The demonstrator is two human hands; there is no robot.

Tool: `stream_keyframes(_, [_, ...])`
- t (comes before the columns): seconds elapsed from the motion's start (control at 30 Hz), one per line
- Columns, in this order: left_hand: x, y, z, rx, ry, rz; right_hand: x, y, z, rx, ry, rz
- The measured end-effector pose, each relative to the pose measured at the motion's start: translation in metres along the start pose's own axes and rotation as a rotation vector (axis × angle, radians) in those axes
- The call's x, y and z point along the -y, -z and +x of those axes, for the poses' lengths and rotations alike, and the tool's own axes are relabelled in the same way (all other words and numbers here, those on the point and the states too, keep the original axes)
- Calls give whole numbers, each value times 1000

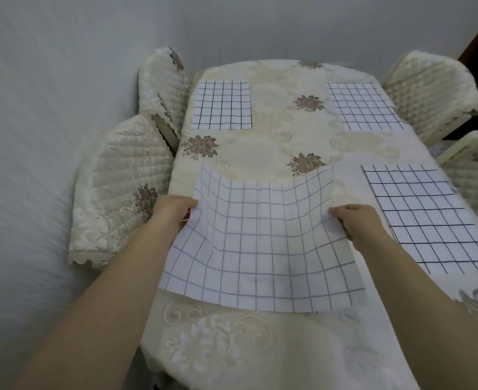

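A white placemat with a grey grid (260, 243) hangs sagging in the air over the near left part of the table. My left hand (174, 211) pinches its left edge and my right hand (354, 219) pinches its right edge. Its far corners curl upward and its middle dips toward the cream floral tablecloth (274, 153).
Three more gridded placemats lie flat on the table: far left (222, 105), far right (365, 106) and near right (429, 218). Quilted cream chairs stand on the left (114, 187) (161, 85) and right (432, 88). A pale wall is close on the left.
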State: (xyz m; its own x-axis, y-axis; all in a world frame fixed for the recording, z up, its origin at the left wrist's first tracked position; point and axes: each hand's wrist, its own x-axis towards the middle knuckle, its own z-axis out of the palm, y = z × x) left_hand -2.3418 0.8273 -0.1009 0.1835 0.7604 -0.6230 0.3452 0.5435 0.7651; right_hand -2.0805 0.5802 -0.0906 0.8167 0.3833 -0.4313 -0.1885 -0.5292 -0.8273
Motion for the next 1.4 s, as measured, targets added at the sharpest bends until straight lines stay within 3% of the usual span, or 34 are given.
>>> stream_keyframes(0.33, [-25, -67, -82, 328, -201, -133, 44, -61, -56, 141, 85, 190])
stream_keyframes(0.57, [-12, -97, -105, 351, -247, -131, 52, -78, -81, 132, 157, 204])
stream_keyframes(0.93, [-9, -96, -120, 456, -45, -289, 41, -68, -93, 70, 232, 78])
stream_keyframes(1.03, [-11, -87, -115, 393, -79, -260, 42, -65, -95, 45, 226, 94])
stream_keyframes(1.23, [8, -62, -81, 168, -67, -150, 61, -47, -105, 257, 151, 213])
stream_keyframes(1.4, [41, -55, -76, 292, 174, -97, 76, -34, -112, 414, 114, 372])
